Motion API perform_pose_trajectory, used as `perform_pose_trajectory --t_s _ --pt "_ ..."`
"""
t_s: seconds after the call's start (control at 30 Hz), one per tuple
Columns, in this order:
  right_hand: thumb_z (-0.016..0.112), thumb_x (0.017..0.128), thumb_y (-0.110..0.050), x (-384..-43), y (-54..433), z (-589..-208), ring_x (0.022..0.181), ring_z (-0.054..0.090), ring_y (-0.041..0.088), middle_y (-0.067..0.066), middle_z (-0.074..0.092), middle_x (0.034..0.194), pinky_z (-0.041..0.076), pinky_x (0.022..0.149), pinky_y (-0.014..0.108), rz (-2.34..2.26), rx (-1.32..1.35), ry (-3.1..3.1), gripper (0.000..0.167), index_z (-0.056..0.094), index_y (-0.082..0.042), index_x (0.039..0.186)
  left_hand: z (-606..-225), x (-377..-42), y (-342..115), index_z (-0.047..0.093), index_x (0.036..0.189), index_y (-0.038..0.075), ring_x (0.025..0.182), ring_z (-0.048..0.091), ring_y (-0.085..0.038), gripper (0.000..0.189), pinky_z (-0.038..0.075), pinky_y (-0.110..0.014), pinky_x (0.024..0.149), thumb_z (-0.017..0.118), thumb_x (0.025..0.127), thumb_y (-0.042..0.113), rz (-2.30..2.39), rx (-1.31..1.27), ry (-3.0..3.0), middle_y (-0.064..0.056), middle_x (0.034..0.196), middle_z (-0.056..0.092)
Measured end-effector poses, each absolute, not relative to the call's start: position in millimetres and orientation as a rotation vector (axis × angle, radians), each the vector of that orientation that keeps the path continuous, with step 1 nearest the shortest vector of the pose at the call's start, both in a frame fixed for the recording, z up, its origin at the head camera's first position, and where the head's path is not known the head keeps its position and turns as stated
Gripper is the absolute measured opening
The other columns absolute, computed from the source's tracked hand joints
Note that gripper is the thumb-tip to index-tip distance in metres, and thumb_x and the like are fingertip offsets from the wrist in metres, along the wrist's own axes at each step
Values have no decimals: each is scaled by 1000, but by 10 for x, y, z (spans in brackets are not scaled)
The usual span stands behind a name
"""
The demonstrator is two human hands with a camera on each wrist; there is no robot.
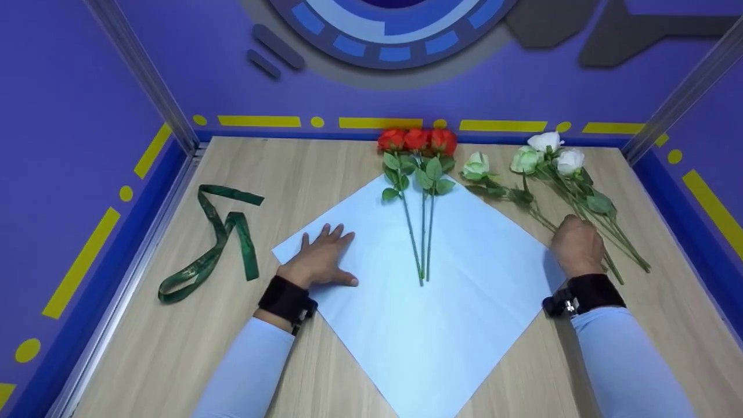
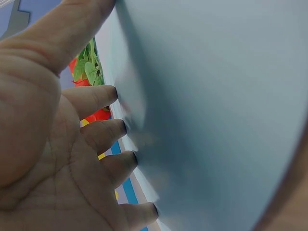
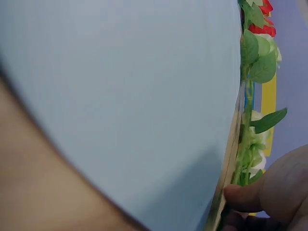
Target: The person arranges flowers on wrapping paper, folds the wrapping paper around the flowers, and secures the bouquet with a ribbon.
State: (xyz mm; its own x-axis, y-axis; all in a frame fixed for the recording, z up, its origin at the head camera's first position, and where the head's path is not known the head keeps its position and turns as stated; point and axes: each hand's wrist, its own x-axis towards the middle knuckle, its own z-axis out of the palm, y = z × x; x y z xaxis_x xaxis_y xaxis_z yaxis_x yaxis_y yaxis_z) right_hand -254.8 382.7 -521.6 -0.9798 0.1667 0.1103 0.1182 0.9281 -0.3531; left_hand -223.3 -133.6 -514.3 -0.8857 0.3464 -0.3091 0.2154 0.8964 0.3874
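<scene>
A square sheet of pale blue wrapping paper (image 1: 464, 325) lies cornerwise on the table. My left hand (image 1: 316, 261) rests spread on its left corner; in the left wrist view the fingertips (image 2: 127, 161) touch the sheet. Three red artificial roses (image 1: 416, 140) lie on the paper's upper part, stems pointing toward me. Beyond the right corner, my right hand (image 1: 577, 245) pinches the stem of a pale green rose (image 1: 476, 165), whose head leans left toward the red ones. The right wrist view shows the thumb (image 3: 245, 195) against that stem; the other fingers are partly hidden.
Two white roses (image 1: 570, 161) and another pale green rose (image 1: 527, 159) lie at the back right, stems running past my right hand. On the left, a dark green ribbon (image 1: 223, 232) lies in loose folds. Blue walls (image 1: 360, 98) enclose the wooden table (image 1: 290, 174).
</scene>
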Motion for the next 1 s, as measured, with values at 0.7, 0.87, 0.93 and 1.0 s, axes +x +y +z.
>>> perform_pose_trajectory --t_s 0.7,0.87,0.93,1.0 --pt "60 102 -18 -2725 2445 -5113 54 68 12 14 73 86 59 55 29 1446 -302 -2739 22 69 2 100 -5132 -2234 -1340 28 167 17 164 3 -38 108 2 -70 126 85 83 55 497 418 2679 -13 176 14" --pt "62 102 -18 -2737 2125 -5203 52 68 14 12 72 81 57 52 30 1461 -309 -2779 21 69 1 98 -5135 -2226 -1343 29 167 17 164 3 -37 107 2 -70 126 85 83 54 492 414 2686 -13 176 15" --pt "62 102 -18 -2724 2021 -5224 52 68 15 12 72 78 57 51 31 1452 -297 -2802 20 69 0 97 -5139 -2228 -1341 28 167 18 164 3 -37 108 3 -70 126 85 83 55 489 412 2687 -12 176 15" --pt "62 103 -18 -2704 1940 -5240 52 68 15 11 71 77 57 50 32 1445 -282 -2824 20 68 0 97 -5142 -2227 -1338 29 167 17 163 4 -37 108 3 -70 126 85 82 55 491 417 2689 -13 176 15"
